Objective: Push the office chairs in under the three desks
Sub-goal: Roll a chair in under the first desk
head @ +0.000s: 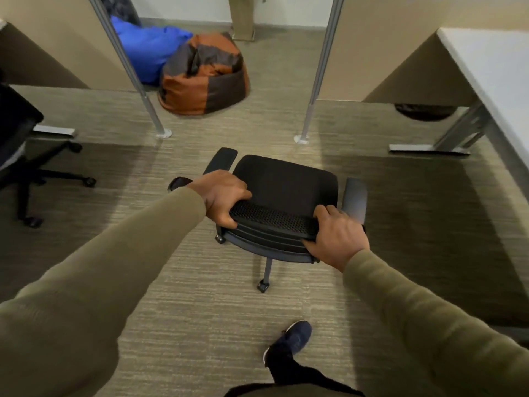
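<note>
A view looking down from a person's head onto a black office chair [286, 184] standing on open carpet [200, 296], in the gap between cubicle walls and well apart from any desk. Both arms, in olive sleeves, reach forward to the top edge of the chair's mesh backrest [272, 220]. The left hand [221, 196] is closed over the left corner of the backrest, fingers curled over the front and thumb underneath; the right hand [337, 239] is wrapped around the right corner in much the same way, fingers on top. Holding both corners likely gives the person steering control, since the chair rolls on casters and would otherwise swivel. The seat faces away from the person, which suits pushing it forward from behind. A white desk [492, 70] stands at the right edge of the view, with its metal leg and foot on the carpet and open space beneath it; this looks like the nearest place for the chair to go. At the left edge, a second black chair [20, 144] sits partly out of view, its wheeled base showing, and seems not yet tucked in. Straight ahead, between two metal poles, lie an orange and brown beanbag [203, 75] and a blue one [148, 47] behind it. One dark blue shoe [294, 339] is stepping forward below the chair.
</note>
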{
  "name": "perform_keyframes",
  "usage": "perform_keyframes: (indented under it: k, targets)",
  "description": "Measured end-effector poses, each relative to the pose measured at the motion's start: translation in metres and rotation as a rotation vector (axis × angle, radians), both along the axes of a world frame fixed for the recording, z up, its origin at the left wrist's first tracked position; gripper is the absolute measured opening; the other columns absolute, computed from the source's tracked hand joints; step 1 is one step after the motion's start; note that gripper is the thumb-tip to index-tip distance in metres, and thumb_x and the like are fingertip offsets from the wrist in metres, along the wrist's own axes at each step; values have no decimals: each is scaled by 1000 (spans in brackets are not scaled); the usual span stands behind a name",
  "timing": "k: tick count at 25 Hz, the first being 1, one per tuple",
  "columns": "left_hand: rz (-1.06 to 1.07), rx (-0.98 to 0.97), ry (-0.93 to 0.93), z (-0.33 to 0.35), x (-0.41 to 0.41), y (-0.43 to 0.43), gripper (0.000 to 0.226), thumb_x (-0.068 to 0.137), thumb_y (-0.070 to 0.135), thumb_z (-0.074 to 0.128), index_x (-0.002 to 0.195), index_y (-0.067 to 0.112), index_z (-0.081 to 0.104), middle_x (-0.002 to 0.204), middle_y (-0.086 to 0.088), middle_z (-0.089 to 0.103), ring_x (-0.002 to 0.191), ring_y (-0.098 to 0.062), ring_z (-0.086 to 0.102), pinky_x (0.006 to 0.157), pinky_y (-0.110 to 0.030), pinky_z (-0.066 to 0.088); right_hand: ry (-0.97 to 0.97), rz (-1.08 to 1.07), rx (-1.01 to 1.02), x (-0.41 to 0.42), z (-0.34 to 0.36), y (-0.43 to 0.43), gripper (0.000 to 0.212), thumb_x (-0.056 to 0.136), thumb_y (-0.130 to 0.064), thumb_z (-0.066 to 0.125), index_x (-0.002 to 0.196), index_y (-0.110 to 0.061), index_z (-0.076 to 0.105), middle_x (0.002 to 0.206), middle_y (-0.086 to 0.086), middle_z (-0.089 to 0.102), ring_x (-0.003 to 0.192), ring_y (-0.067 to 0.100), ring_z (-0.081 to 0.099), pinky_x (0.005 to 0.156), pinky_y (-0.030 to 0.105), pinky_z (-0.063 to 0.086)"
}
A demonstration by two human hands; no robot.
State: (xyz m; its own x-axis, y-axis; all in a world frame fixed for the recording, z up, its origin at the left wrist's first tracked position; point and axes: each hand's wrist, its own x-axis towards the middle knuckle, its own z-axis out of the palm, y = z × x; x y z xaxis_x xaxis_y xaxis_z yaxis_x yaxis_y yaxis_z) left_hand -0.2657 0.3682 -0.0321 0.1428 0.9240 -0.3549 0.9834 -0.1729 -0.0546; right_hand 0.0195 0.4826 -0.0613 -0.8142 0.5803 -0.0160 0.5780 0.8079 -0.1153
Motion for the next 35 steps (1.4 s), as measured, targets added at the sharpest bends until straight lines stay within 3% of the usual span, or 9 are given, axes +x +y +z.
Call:
perform_keyframes:
  k: [9, 15, 20, 24, 30, 35]
  targets:
    - [-90, -3, -51, -3, -13, 174, 49, 68, 68, 58, 94, 27, 61, 84, 8, 54, 79, -17, 56, 67, -33, 47, -23, -138, 6, 3, 0, 130, 57, 78, -58, 65, 115, -18, 47, 101, 6, 59, 90, 28, 62, 75, 40, 50]
    - [-277, 34, -75, 0, -21, 330, 58, 68, 70, 59, 104, 25, 63, 93, 5, 59, 87, -19, 58, 77, -39, 51, -6, -322, 23, 6, 1, 233, 57, 74, -60, 65, 112, -20, 48, 97, 4, 60, 85, 26, 62, 73, 39, 50]
    - [-432, 44, -169, -3, -20, 433, 64, 68, 71, 52, 109, 23, 64, 96, 2, 59, 89, -21, 57, 76, -35, 46, -8, -470, 61, 8, 0, 300, 50, 69, -59, 70, 98, -26, 48, 89, 0, 59, 74, 24, 64, 61, 30, 40]
    - [-548, 8, -194, -1, -11, 527, 56, 72, 66, 58, 106, 22, 62, 96, 0, 58, 90, -22, 56, 78, -36, 44, 2, -662, 52, 11, 4, 361, 54, 66, -66, 52, 104, -28, 52, 93, -1, 60, 82, 25, 64, 70, 36, 48]
    - [-621, 20, -241, -4, 28, 627, 49, 76, 65, 65, 100, 22, 62, 93, 3, 56, 89, -22, 57, 79, -37, 47, -32, -882, 130, 36, 3, 432, 49, 62, -62, 57, 98, -29, 58, 88, -4, 62, 87, 25, 65, 78, 39, 44]
    - [-684, 50, -257, -4, 65, 694, 52, 80, 67, 64, 107, 23, 63, 98, 3, 58, 91, -20, 56, 83, -37, 47, -45, -957, 101, 69, 5, 490, 45, 62, -60, 57, 95, -29, 57, 88, -4, 62, 89, 26, 65, 80, 39, 43]
